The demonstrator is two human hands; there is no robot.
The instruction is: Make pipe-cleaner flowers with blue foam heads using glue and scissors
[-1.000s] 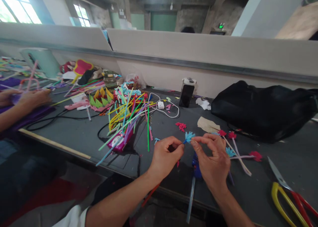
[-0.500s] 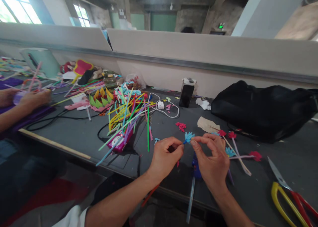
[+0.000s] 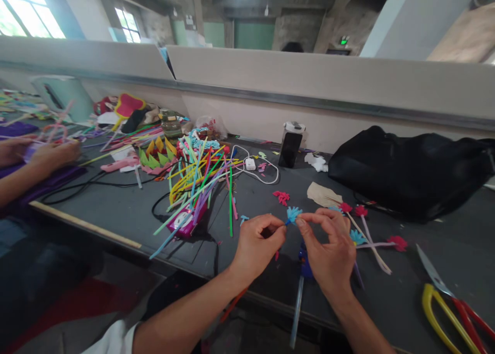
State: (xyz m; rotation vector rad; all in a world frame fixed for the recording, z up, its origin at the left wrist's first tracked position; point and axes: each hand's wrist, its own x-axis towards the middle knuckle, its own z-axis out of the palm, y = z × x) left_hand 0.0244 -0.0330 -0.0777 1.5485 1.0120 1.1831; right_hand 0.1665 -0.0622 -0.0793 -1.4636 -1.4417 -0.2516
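Observation:
Between my hands is a light-blue pipe-cleaner flower (image 3: 294,214) with a darker blue base. My left hand (image 3: 262,243) pinches the flower at that base. The thumb and forefinger of my right hand (image 3: 328,245) close on its petals from the right side. Below my right hand lies a blue glue gun (image 3: 304,261), partly hidden, with a clear glue stick (image 3: 297,312) sticking out toward me. Just beyond the flower sits a small heap of red pieces (image 3: 281,197). Finished-looking flowers on stems (image 3: 373,240), red and blue, lie right of my right hand.
Large scissors (image 3: 450,305) with yellow and red handles lie at the right. A black bag (image 3: 406,173) and a phone (image 3: 291,150) stand toward the back. Colourful pipe cleaners (image 3: 201,181) are piled over a purple box (image 3: 185,222). At far left a co-worker's hands (image 3: 50,155) hold something purple.
My hands and the blue flower stay almost in the same place, with only a slight shift of the petals. At far left, the pink stems by the co-worker's hands have moved.

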